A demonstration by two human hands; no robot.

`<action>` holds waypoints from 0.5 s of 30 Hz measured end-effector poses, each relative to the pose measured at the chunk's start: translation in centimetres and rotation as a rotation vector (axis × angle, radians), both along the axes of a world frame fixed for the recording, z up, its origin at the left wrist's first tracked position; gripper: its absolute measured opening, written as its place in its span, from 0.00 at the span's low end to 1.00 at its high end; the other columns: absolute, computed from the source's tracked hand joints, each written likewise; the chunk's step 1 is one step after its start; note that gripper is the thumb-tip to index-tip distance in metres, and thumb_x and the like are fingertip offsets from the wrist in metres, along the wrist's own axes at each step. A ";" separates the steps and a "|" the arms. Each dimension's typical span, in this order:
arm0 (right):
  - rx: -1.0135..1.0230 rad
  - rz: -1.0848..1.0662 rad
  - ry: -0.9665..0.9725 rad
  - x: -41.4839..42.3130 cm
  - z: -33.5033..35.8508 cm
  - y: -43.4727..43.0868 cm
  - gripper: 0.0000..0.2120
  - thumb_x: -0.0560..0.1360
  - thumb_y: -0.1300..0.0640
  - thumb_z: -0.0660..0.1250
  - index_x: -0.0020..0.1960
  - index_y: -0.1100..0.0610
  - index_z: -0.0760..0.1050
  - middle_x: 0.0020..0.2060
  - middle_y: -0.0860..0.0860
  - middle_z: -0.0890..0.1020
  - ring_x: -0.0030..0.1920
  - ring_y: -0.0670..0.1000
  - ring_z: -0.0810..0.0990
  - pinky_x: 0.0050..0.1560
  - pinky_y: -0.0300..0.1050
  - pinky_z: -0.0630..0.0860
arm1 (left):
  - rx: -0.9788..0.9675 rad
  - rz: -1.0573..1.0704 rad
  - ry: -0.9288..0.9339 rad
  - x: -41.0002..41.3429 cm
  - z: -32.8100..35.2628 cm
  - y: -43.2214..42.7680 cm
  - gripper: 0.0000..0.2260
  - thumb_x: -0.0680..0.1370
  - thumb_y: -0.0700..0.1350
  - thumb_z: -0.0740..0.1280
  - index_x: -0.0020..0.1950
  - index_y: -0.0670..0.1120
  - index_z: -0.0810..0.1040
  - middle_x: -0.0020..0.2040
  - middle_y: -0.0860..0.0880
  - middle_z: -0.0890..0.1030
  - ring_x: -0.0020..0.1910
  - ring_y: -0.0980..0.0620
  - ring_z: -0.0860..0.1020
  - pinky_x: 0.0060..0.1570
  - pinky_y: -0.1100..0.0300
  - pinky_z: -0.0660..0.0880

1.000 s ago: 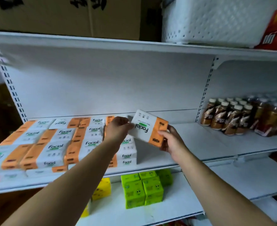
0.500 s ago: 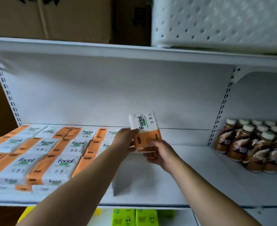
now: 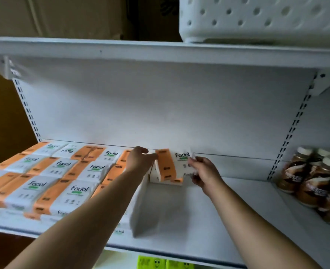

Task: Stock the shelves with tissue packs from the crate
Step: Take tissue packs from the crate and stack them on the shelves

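At the back of the white shelf, against the rear panel, a tissue pack sits just right of the stocked tissue packs; its printed face tilts up toward the camera, the orange end to the left and the white "Facial" end to the right, so the long axis runs left to right along the shelf; its underside is hidden, so whether it rests on the shelf cannot be told. The left hand presses fingers to the orange end; the right hand pinches the white end; both are closed on it. Motion blur softens the packs; bottles at right are cut by the frame edge; a perforated white basket sits above.
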State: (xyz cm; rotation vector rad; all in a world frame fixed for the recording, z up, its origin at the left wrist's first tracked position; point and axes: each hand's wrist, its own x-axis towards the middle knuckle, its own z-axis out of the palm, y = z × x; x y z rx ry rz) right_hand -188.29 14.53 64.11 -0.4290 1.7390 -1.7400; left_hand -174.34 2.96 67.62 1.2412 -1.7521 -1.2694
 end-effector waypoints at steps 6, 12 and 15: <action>-0.020 -0.125 -0.119 0.9 -1.7 -2.7 0.07 0.74 0.62 0.67 0.50 0.59 0.70 0.45 0.57 0.78 0.35 0.52 0.77 0.30 0.44 0.75 | 0.098 -0.200 -0.118 -0.7 -2.1 0.1 0.12 0.65 0.40 0.74 0.46 0.40 0.78 0.41 0.43 0.77 0.45 0.45 0.77 0.45 0.58 0.71; 0.078 -0.063 -0.016 0.3 -3.4 -3.9 0.03 0.75 0.60 0.66 0.44 0.60 0.74 0.41 0.59 0.80 0.28 0.53 0.77 0.25 0.38 0.70 | -0.546 -0.300 -0.716 -2.2 -2.8 0.1 0.11 0.74 0.40 0.63 0.57 0.43 0.76 0.58 0.43 0.77 0.59 0.44 0.73 0.57 0.55 0.71; 0.215 0.004 0.184 0.1 -3.9 -4.3 0.07 0.74 0.55 0.66 0.39 0.55 0.74 0.37 0.54 0.80 0.28 0.51 0.75 0.27 0.39 0.65 | -0.841 -0.339 -0.930 -2.7 -3.6 0.1 0.14 0.75 0.42 0.63 0.61 0.45 0.74 0.61 0.46 0.74 0.63 0.44 0.68 0.59 0.53 0.68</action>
